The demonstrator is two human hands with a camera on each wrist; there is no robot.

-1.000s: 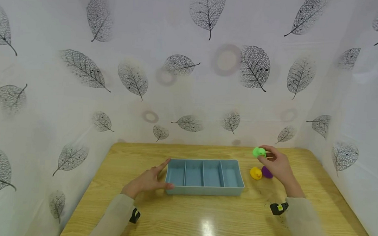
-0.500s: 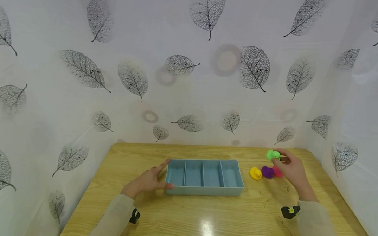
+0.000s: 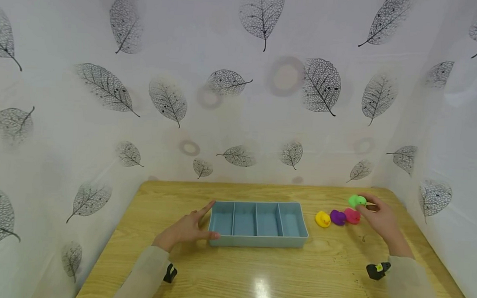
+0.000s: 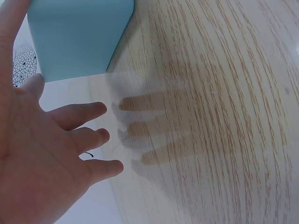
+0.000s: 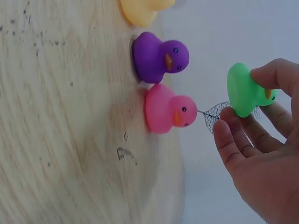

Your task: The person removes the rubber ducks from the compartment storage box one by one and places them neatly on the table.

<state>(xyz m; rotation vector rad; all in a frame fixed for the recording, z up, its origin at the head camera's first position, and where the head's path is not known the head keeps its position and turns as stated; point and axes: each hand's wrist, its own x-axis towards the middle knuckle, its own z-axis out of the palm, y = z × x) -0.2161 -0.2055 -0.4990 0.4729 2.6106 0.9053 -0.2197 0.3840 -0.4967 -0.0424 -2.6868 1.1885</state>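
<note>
My right hand (image 3: 381,217) pinches a green rubber duck (image 3: 357,201) between thumb and fingers, raised above the table in the right wrist view. Below it stands a pink rubber duck (image 5: 163,109), touching a purple one (image 5: 152,58). A yellow duck (image 3: 322,219) is at the left of this row. My left hand (image 3: 186,229) rests at the left end of a blue-grey tray (image 3: 258,241) with several compartments, thumb at the front rim and index finger at the back corner. Its other fingers (image 4: 105,170) spread loosely in the left wrist view.
The ducks stand on a wood-grain table (image 3: 233,273), right of the tray. Pale hangings with a leaf print (image 3: 239,122) enclose the table's back and sides. Small dark marks (image 5: 124,154) dot the table near the ducks.
My right hand has moved right and slightly down with the green duck, from above the yellow duck to above the pink one, uncovering the purple and pink ducks. My left hand and the tray stay put.
</note>
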